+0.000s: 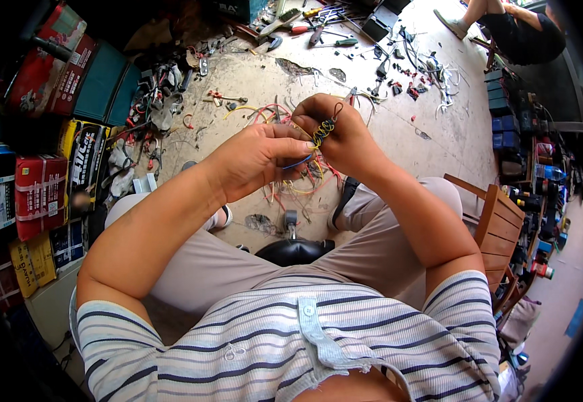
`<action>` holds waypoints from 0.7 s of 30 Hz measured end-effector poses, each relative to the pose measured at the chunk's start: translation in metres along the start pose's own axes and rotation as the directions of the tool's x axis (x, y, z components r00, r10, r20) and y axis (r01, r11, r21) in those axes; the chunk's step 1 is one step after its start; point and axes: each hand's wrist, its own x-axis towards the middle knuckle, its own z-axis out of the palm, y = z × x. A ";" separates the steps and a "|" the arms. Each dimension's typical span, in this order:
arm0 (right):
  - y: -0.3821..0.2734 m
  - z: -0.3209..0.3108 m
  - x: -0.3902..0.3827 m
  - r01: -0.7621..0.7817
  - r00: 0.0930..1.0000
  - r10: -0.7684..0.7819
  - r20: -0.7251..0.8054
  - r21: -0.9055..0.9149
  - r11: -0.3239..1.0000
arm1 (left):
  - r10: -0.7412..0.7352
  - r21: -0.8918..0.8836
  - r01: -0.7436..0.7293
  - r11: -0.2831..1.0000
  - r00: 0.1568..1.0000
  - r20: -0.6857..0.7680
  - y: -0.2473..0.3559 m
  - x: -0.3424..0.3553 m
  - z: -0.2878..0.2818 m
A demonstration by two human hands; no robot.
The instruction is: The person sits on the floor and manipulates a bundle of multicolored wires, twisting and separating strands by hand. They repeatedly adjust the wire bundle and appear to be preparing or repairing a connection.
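A twisted bundle of thin wires [323, 129], yellow, blue and dark, is held up between both hands above my knees. My left hand [254, 159] pinches its lower end, where a blue strand and yellow strands stick out. My right hand [345, 134] grips the twisted upper part, with the wire tips poking up past the thumb. More loose red and yellow wires [298, 187] hang and lie below the hands on the concrete floor.
Boxed batteries and cartons [40, 194] stack along the left. Screwdrivers, pliers and cut wire bits [318, 30] litter the floor ahead. A wooden chair [499, 224] stands at my right. Another person's legs [499, 20] show at the top right. A black stool seat [295, 251] sits between my legs.
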 end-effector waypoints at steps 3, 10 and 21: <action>-0.001 -0.002 0.003 -0.083 0.996 0.080 0.039 0.057 0.995 | 0.021 0.003 -0.021 1.000 1.000 -0.013 0.000 0.000 0.000; 0.017 -0.025 0.010 -0.063 0.980 0.077 -0.185 0.079 0.995 | 0.258 0.115 -0.245 0.963 0.960 -0.112 0.010 0.000 0.001; -0.036 -0.037 0.002 0.410 0.873 -0.487 -0.005 -0.532 0.741 | 0.412 0.354 -0.323 0.878 0.886 -0.211 0.013 -0.004 0.001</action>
